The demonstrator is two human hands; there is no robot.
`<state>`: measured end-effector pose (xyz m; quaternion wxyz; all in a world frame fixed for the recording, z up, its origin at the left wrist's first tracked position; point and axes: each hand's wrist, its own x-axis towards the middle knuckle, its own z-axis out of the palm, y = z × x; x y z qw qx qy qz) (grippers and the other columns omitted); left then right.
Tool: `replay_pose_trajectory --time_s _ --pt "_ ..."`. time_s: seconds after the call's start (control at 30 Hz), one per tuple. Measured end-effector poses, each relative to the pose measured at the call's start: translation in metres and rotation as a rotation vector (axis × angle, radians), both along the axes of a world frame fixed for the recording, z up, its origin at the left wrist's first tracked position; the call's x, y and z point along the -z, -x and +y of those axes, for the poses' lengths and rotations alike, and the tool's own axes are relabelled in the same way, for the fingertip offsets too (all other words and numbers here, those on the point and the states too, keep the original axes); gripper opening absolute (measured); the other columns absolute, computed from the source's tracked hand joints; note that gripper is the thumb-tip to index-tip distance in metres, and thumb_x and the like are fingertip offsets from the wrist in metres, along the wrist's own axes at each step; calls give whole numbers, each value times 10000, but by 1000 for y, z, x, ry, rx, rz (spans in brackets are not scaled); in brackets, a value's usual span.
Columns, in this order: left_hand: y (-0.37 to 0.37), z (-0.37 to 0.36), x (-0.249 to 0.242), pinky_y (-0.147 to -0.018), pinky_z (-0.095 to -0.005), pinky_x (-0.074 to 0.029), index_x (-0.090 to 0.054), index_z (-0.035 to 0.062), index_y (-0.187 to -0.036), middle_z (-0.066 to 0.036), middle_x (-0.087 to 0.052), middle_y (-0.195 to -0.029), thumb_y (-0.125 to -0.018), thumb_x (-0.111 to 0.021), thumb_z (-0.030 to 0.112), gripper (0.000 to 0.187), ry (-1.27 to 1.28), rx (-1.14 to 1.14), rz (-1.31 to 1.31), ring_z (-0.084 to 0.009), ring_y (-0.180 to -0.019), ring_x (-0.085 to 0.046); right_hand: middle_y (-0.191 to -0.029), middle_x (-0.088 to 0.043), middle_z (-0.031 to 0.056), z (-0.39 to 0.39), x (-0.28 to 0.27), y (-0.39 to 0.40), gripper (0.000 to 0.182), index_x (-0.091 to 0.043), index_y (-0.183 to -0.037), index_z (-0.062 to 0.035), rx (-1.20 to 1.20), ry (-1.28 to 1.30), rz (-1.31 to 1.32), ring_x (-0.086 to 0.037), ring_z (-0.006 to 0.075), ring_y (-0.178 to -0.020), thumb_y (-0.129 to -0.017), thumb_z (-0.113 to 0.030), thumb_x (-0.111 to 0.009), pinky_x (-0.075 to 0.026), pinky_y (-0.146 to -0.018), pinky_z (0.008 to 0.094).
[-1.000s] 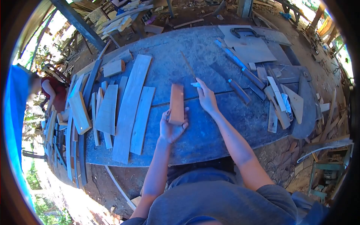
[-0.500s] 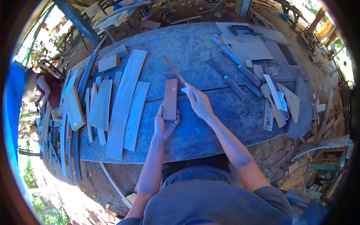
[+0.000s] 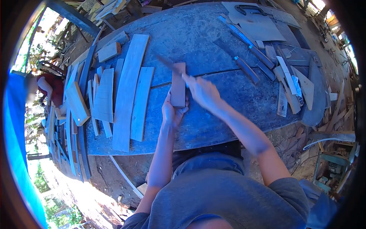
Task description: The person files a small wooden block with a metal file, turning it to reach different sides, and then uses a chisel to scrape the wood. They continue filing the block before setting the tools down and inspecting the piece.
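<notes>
Near the middle of the worktable, my left hand (image 3: 174,108) is wrapped round the lower end of a reddish-brown wooden block (image 3: 178,89), which stands lengthwise away from me. My right hand (image 3: 202,89) is closed on the handle of a long, thin knife-like tool (image 3: 167,63), blurred by motion. The tool's blade points up and left and crosses the block's far end. Whether the blade touches the block I cannot tell.
Boards (image 3: 131,91) lie to the left on the blue worktable (image 3: 190,131). Sheathed knives (image 3: 247,70), wood pieces and a black clamp (image 3: 253,10) are at the right. A person in red (image 3: 54,89) is at the far left.
My right hand has moved the tool left, from beside the block to across its far end. The camera view has shifted, and my left hand still holds the block.
</notes>
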<state>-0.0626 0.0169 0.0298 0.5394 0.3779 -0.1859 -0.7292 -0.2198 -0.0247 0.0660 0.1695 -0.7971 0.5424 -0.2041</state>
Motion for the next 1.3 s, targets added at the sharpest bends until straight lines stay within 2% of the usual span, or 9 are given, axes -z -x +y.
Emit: replay_pose_trajectory --time_s 0.17,0.37,0.57,0.77,0.87,0.93,1.1,1.17,1.3 --pt "10 4 -14 -545 -310 -481 -388 129 -1362 -106 -591 -897 -1057 -166 348 437 -216 -106 33 -198 -697 -577 -898 -679 189 43 -15 5 424 -500 -1336 -119 -87 -39 130 -689 378 -724 -915 -149 -470 -564 -591 472" --pt "3 0 -1 -547 -310 -478 -397 129 -1343 -105 -591 -902 -1056 -167 352 430 -11 7 -4 -192 -695 -574 -871 -634 180 -35 30 -9 474 -463 -1371 -170 10 103 -68 -675 399 -697 -898 -142 -481 -560 -606 501" --pt "14 3 -12 -539 -307 -466 -362 137 -1375 -114 -584 -901 -1057 -151 349 436 -189 -127 -14 -198 -693 -567 -976 -672 168 38 -18 3 446 -515 -1341 -158 -67 -90 143 -683 357 -753 -895 -171 -496 -564 -667 461" --pt "4 0 -8 -528 -307 -453 -356 123 -1395 -102 -580 -966 -1052 -253 346 421 -27 16 -15 -189 -712 -564 -1001 -684 194 -63 32 -9 400 -529 -1338 -163 102 -71 -114 -677 388 -868 -941 -196 -491 -543 -762 478" --pt "3 5 -16 -650 -328 -512 -356 64 -1408 -107 -567 -1028 -1005 -449 315 485 53 39 -460 -235 -816 -599 -1185 -635 188 -55 45 8 346 -544 -1315 -110 107 -70 -304 -630 404 -1017 -997 -182 -429 -508 -853 480" --pt "-4 5 -6 -736 -365 -522 -282 74 -1478 -131 -577 -1011 -891 -614 179 683 473 19 -1407 -287 -823 -609 -1087 -657 199 -54 60 18 354 -536 -1325 -129 116 4 -408 -645 403 -953 -994 -204 -435 -515 -807 478" --pt "-2 1 -10 -842 -376 -505 -493 55 -1370 -148 -563 -1045 -804 -668 71 592 526 -173 -1537 -295 -940 -602 -961 -680 211 -32 35 20 369 -520 -1347 -164 166 118 -472 -665 405 -850 -992 -236 -448 -531 -722 489" --pt "0 0 -6 -836 -373 -501 -561 70 -1327 -138 -558 -1042 -799 -675 64 541 546 -235 -1489 -266 -959 -596 -908 -672 203 -18 13 15 374 -507 -1357 -165 62 72 -165 -672 404 -790 -994 -233 -452 -543 -667 497" --pt "10 -2 1 -810 -378 -503 -588 49 -1290 -142 -532 -1007 -774 -691 52 526 562 -298 -1493 -275 -925 -579 -871 -661 188 -17 12 4 413 -482 -1379 -181 103 80 -86 -676 392 -737 -966 -204 -487 -555 -636 493"
